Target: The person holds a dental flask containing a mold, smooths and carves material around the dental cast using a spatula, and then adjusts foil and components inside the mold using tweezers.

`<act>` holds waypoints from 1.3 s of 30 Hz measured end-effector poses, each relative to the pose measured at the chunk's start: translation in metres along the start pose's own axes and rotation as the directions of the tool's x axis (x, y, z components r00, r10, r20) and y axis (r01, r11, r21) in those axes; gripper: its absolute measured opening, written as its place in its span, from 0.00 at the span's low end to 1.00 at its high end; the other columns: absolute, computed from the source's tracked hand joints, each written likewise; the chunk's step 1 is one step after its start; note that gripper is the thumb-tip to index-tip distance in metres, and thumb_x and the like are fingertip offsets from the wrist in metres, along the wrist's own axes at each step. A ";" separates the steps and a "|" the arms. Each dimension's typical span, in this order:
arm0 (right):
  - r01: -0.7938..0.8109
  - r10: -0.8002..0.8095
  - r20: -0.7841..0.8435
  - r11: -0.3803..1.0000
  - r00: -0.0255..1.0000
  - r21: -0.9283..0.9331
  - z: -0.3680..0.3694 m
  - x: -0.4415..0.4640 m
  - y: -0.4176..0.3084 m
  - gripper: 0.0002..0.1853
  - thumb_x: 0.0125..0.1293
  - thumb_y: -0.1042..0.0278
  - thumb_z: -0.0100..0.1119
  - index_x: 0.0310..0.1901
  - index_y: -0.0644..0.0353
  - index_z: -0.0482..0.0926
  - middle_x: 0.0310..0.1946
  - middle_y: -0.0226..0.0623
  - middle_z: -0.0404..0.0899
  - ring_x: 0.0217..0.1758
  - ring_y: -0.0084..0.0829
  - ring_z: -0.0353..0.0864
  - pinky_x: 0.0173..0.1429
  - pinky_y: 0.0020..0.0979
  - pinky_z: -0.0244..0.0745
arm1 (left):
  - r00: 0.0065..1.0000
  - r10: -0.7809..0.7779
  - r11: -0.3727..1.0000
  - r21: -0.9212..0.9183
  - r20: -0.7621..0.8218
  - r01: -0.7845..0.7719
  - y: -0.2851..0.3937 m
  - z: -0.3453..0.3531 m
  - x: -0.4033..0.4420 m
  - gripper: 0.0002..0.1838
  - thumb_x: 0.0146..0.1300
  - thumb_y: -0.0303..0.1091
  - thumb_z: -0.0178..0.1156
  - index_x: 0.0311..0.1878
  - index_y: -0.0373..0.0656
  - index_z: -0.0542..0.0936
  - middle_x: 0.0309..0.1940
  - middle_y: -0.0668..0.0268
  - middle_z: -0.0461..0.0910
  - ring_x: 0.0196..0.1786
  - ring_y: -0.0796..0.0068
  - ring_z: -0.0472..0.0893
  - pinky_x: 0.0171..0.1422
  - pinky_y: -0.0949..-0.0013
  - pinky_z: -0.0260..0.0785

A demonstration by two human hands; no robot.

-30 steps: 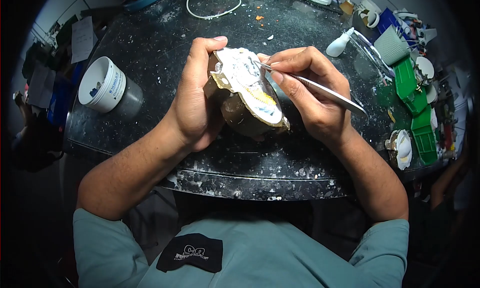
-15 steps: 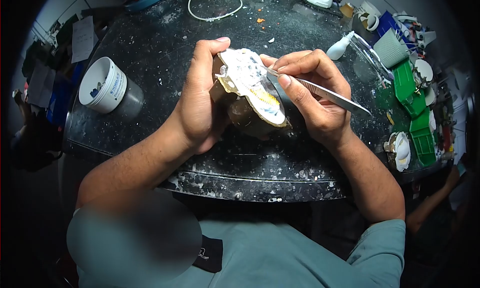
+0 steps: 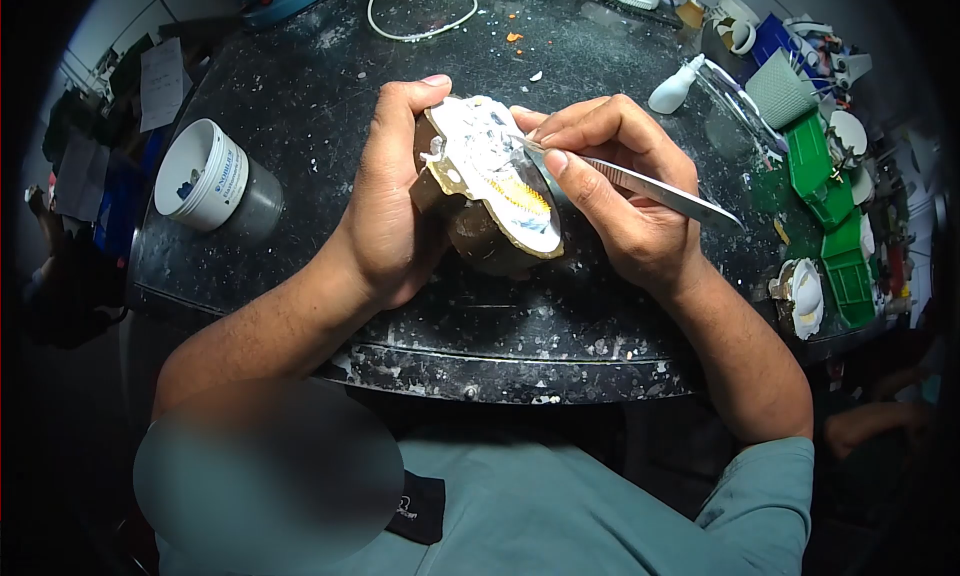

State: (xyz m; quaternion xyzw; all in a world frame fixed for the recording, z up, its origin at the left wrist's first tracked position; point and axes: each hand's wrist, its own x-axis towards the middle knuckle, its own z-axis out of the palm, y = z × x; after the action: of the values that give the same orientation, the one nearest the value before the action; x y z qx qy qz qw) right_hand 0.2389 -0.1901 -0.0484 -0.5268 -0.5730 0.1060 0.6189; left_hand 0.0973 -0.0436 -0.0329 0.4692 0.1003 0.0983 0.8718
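My left hand (image 3: 385,191) is wrapped round a brass-coloured dental flask half (image 3: 480,238), thumb along its upper edge. It is tilted so that the white plaster (image 3: 475,126) filling it faces up, with dark bluish marks and a ridged orange-yellow strip (image 3: 522,198) near the lower end. Between thumb and fingers, my right hand (image 3: 630,176) pinches a slim metal hand tool (image 3: 650,184) with a ridged flat handle. Its thin tip points at the plaster's right side; I cannot tell whether it is a scalpel or tweezers, nor whether the tip touches.
To the left stands a white tub (image 3: 205,176) with small bits inside. A squeeze bottle (image 3: 677,86), green bins (image 3: 812,171) and another plaster-filled piece (image 3: 800,298) are on the right. A white cable (image 3: 420,38) crosses the back of the stained dark table (image 3: 330,96). Another person's arm (image 3: 880,424) shows at lower right.
The flask half and my left hand have shifted slightly left. My right hand stays nearly in place with the tool at the plaster. The other person's arm at lower right has moved lower.
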 end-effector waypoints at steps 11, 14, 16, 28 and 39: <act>0.031 -0.027 -0.091 0.999 0.995 0.045 0.004 0.000 -0.011 0.05 0.70 0.80 0.62 0.45 0.70 0.79 0.45 0.43 0.84 0.53 0.30 0.86 0.60 0.31 0.82 | 0.998 0.063 0.998 0.034 -0.027 -0.062 -0.003 0.002 -0.001 0.30 0.75 0.59 0.42 0.52 0.40 0.78 0.43 0.62 0.84 0.45 0.72 0.84 0.55 0.68 0.76; 0.011 -0.007 -0.086 0.999 0.996 0.046 0.004 -0.001 -0.011 0.06 0.70 0.80 0.62 0.46 0.70 0.79 0.46 0.44 0.84 0.52 0.28 0.86 0.59 0.30 0.82 | 0.996 0.073 0.995 0.076 -0.046 -0.069 -0.001 0.010 -0.003 0.27 0.76 0.58 0.41 0.49 0.41 0.77 0.41 0.64 0.82 0.43 0.74 0.84 0.54 0.69 0.76; -0.016 0.022 -0.097 0.998 0.995 0.068 0.005 -0.001 -0.010 0.06 0.70 0.79 0.63 0.46 0.70 0.80 0.46 0.44 0.85 0.51 0.27 0.86 0.59 0.29 0.82 | 0.993 0.097 0.991 0.099 -0.071 -0.089 -0.006 0.005 -0.001 0.26 0.76 0.58 0.41 0.48 0.42 0.76 0.39 0.66 0.81 0.42 0.76 0.83 0.52 0.70 0.76; -0.091 0.102 -0.110 0.991 0.989 0.100 0.007 -0.002 -0.013 0.06 0.70 0.78 0.63 0.45 0.70 0.80 0.46 0.44 0.85 0.51 0.28 0.86 0.59 0.30 0.83 | 0.996 0.066 0.995 0.076 -0.055 -0.062 -0.006 0.006 -0.003 0.27 0.75 0.58 0.41 0.50 0.41 0.75 0.40 0.64 0.82 0.42 0.77 0.84 0.50 0.72 0.78; 0.140 -0.133 -0.103 0.988 0.986 0.070 0.002 0.002 -0.012 0.07 0.70 0.80 0.61 0.47 0.70 0.77 0.48 0.45 0.81 0.55 0.34 0.86 0.63 0.34 0.82 | 0.997 -0.037 0.955 -0.292 0.065 0.054 -0.003 -0.005 0.002 0.33 0.71 0.59 0.42 0.60 0.39 0.78 0.53 0.58 0.84 0.55 0.63 0.85 0.65 0.61 0.74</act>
State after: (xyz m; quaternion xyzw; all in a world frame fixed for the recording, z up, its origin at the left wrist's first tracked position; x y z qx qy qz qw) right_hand 0.2324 -0.1929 -0.0385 -0.4664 -0.5722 0.0594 0.6719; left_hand 0.0983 -0.0402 -0.0382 0.3349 0.0697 0.0782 0.9364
